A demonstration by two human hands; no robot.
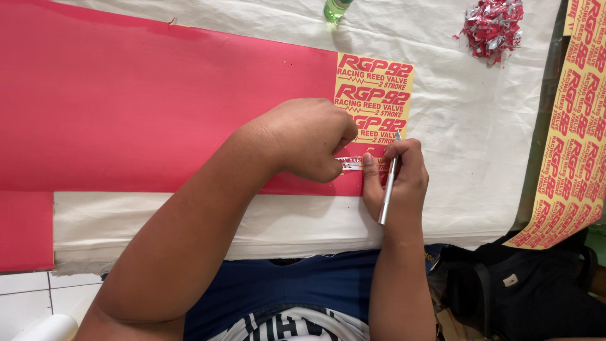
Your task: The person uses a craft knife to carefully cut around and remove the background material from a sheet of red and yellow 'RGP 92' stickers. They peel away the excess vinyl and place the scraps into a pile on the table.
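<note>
Left hand [309, 142] fisting, pinching a thin silvery-red strip [351, 163] peeling off the red vinyl sheet [139, 107]. Right hand [398, 177] gripping a slim metal craft knife [388, 186], tip pointing up near the yellow sticker block [379, 88]. Hands sitting just beside each other at the sheet's lower right edge. Lying on white cloth [467, 145]: pile of red-silver scraps [492, 25], green bottle [334, 9]. Draping at right: long yellow sticker strip [568, 158].

Vinyl sheet [139, 107]: plain pinkish red. Decal block [374, 95]: yellow with red lettering. Cloth [480, 120]: off-white. Knife [387, 189]: silver. Scrap pile [493, 25]: red and silver shreds. Strip [568, 139]: yellow, repeated red lettering. Bottle [334, 9]: green. Bag [524, 290]: black. Shorts [284, 284]: dark blue.
</note>
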